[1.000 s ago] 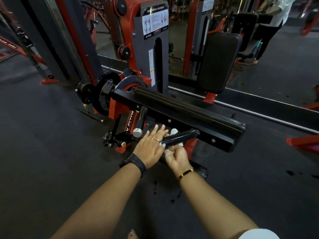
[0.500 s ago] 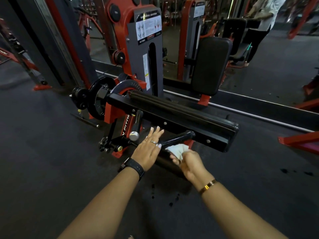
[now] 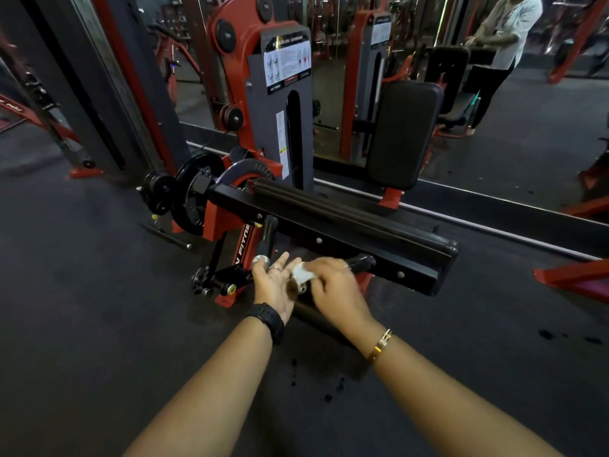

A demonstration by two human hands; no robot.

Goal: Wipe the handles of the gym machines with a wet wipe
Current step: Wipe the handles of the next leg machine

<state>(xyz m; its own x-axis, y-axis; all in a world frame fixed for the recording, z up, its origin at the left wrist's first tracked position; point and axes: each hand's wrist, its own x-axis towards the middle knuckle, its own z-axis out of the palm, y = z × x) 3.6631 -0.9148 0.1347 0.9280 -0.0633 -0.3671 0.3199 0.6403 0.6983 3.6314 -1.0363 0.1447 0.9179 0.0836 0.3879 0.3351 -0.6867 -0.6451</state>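
While the left hand [image 3: 275, 285] lies flat-fingered beside the handle [image 3: 361, 262], the right hand [image 3: 336, 286] clutches the wet wipe [image 3: 301, 274]

Dark rubber flooring [image 3: 82, 324] fills the near scene, flecked with a few black spots [image 3: 328, 397] near the centre. At far centre stands a grey weight-stack shroud [image 3: 298, 143] bearing a white instruction placard [image 3: 287, 65]. Right of it is an upright black back pad [image 3: 403, 133]. A black disc plate [image 3: 192, 196] sits left of centre — a red frame foot [image 3: 573, 275] at right. Far right stands a person in a pale top [image 3: 507, 34].
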